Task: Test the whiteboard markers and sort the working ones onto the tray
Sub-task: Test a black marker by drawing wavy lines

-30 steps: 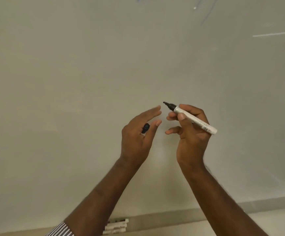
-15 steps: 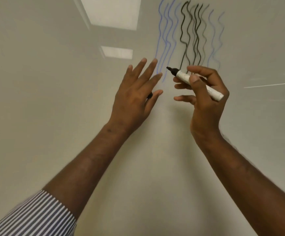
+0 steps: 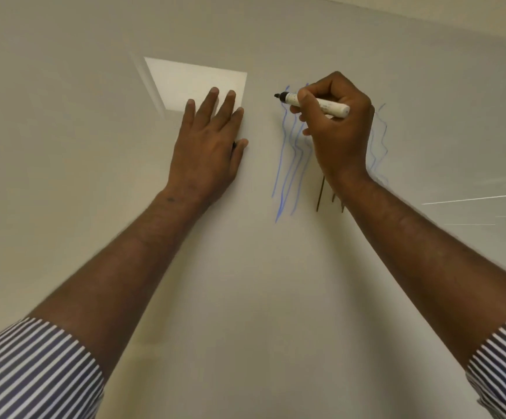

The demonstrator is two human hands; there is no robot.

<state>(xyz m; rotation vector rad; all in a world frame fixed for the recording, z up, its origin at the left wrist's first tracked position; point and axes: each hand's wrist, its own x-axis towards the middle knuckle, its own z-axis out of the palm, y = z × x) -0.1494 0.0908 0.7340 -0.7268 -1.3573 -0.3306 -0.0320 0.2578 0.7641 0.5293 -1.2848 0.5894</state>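
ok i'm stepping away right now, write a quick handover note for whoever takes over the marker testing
Right hand: grips an uncapped black-tipped whiteboard marker, tip pointing left near the top of the blue wavy lines on the whiteboard.
Left hand: fingers spread flat on the board; a small dark piece, probably the cap, shows at the thumb.
Done: blue and dark test lines already on the board.
Left: no stroke visible from this marker yet. Draw one, recap, sort it. The tray is out of view.

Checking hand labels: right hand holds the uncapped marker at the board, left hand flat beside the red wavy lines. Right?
Not quite. The head view shows the wavy lines are blue, not red. The rest holds: right hand grips the uncapped marker, left hand lies flat.
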